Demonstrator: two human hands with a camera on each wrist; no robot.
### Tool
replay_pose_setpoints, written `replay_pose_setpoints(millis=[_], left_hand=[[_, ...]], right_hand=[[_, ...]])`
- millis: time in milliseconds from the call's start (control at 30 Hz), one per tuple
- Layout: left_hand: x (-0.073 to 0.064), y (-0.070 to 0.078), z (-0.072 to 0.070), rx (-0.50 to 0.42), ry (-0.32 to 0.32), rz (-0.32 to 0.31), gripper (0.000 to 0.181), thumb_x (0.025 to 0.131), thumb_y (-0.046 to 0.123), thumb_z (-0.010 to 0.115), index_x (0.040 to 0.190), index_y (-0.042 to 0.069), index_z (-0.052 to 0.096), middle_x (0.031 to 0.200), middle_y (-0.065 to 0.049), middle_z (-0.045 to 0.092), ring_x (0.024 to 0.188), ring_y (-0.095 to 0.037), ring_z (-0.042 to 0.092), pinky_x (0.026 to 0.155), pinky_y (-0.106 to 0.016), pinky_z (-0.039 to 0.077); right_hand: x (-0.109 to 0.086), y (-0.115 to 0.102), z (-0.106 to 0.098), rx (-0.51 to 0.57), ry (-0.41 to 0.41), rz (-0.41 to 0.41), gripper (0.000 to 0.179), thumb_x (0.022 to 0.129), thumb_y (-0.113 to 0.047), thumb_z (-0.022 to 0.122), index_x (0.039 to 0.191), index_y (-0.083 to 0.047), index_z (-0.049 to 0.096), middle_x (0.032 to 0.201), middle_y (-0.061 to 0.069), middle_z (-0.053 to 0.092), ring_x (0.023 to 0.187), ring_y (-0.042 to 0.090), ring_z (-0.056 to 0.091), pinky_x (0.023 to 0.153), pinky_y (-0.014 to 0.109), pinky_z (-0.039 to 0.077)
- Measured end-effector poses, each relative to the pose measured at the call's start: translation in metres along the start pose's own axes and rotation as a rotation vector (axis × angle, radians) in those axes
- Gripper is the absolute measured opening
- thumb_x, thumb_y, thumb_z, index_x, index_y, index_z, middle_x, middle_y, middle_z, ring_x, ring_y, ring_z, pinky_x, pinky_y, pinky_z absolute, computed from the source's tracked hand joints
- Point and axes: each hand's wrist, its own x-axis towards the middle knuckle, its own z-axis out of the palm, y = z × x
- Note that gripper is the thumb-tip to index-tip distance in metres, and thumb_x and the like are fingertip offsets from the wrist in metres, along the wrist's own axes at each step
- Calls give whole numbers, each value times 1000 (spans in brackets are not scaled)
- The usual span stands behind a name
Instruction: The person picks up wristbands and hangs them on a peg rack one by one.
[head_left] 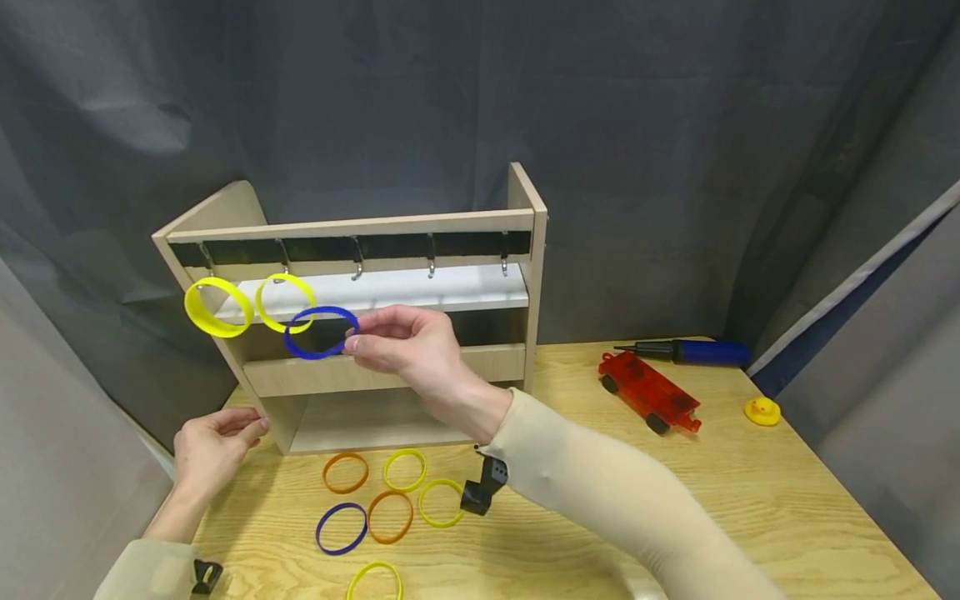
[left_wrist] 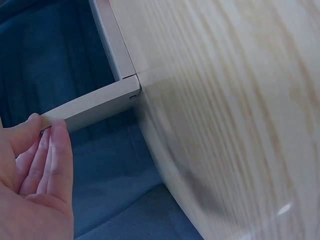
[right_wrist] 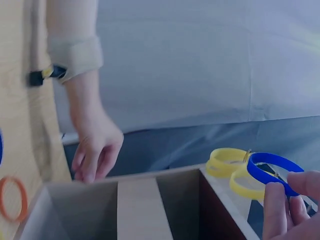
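My right hand (head_left: 420, 346) pinches a blue silicone wristband (head_left: 324, 310) between thumb and fingers, holding it in front of the wooden shelf unit (head_left: 375, 223). In the right wrist view the blue wristband (right_wrist: 255, 172) overlaps the yellow ones. One yellow wristband (head_left: 197, 315) hangs from the leftmost metal hook, another yellow wristband (head_left: 306, 288) from the second hook. The hook (head_left: 357, 265) in the middle bears nothing, nor do the two to its right. Low at the unit's left side, my left hand (head_left: 210, 450) grips the edge of the side panel (left_wrist: 95, 107) between thumb and fingers.
On the table (head_left: 570, 533) in front of the unit lie orange (head_left: 346, 490), yellow (head_left: 422, 471) and blue (head_left: 341, 551) wristbands. To the right are a red toy wagon (head_left: 648, 392), a blue-handled hand pump (head_left: 708, 352) and a yellow rubber duck (head_left: 762, 412). Dark curtain (head_left: 637, 167) stands behind.
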Motion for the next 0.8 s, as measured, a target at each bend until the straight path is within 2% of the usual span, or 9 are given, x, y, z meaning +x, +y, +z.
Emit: replay_pose_setpoints(millis=[67,300,567,800], left_hand=[[0,0,0,-2,2,1,26,100,19,86,117,-1,85,106,-20,88,66,16,70,58,-16,59],[0,-1,0,2,7,16,25,100,19,86,116,0,85,105,-20,88,66,17,69,58,-16,59],[-1,-1,1,-1,8,1,26,100,19,86,118,0,85,107,-20,88,66,15,70,59,-15,58],[0,-1,1,-1,8,-3,28,100,21,87,118,0,85,108,-20,88,66,15,70,59,-14,58]], right_hand=[[5,-1,8,40,10,11,30,94,10,82,124,9,76,98,1,85,87,10,82,97,38,70],[21,0,33,149,70,55,26,96,8,82,122,4,80,117,22,86,85,12,82,90,33,71],[36,0,45,259,136,69,24,97,9,82,121,6,79,111,19,86,83,13,82,79,24,70],[39,7,47,214,153,71,21,94,10,84,113,3,82,112,24,86,77,14,81,77,27,70]])
